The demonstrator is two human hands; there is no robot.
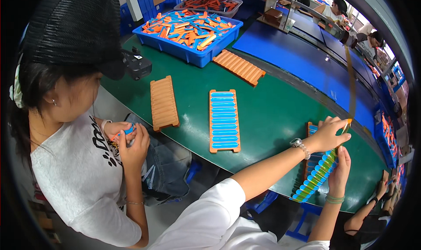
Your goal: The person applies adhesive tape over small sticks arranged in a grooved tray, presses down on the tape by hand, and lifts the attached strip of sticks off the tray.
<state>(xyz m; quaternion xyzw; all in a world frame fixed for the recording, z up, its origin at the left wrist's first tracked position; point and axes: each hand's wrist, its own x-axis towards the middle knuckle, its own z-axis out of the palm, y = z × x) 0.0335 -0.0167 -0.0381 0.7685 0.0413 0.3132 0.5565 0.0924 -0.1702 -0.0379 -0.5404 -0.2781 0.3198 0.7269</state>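
My left hand (330, 135), with a watch at its wrist, reaches over the right part of the green table. Its fingers close round a thin amber ring (346, 126) that looks like a tape roll seen edge-on. Just below, my right hand (340, 171) pinches the upper end of a strip of blue round-ended pieces (316, 178), which a yellow-green band runs across. The strip slants down and left towards the table's near edge. Partly hidden behind it and my left forearm is an orange grooved tray (305, 171) with blue pieces in it.
An orange tray of blue pieces (224, 121) lies mid-table, between two bare grooved trays (164, 102) (239, 67). Behind stands a blue bin (175, 48) heaped with orange and blue pieces. At left, a co-worker's hands (131, 140) hold a blue and orange piece. A blue conveyor (280, 52) runs behind.
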